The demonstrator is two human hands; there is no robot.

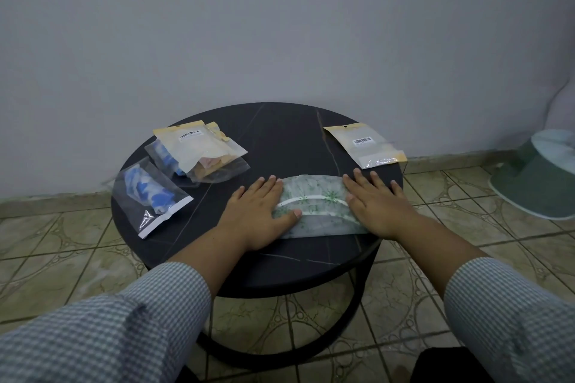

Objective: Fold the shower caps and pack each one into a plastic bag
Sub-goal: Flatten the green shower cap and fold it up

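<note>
A white shower cap with a green print (314, 205) lies folded flat near the front of the round black table (280, 134). My left hand (258, 211) presses flat on its left end, fingers straight. My right hand (379, 205) presses flat on its right end. An empty plastic bag with a yellow header and a barcode (365, 144) lies at the table's back right, apart from my hands. On the left lie packed bags: one with a blue-and-white cap (151, 196) and a pile of bags with a barcode label on top (202, 151).
A grey wall stands right behind the table. The floor is patterned tile. A pale green plastic tub (538, 177) lies on the floor to the right. A dark object (448, 365) sits at the bottom edge, below my right sleeve.
</note>
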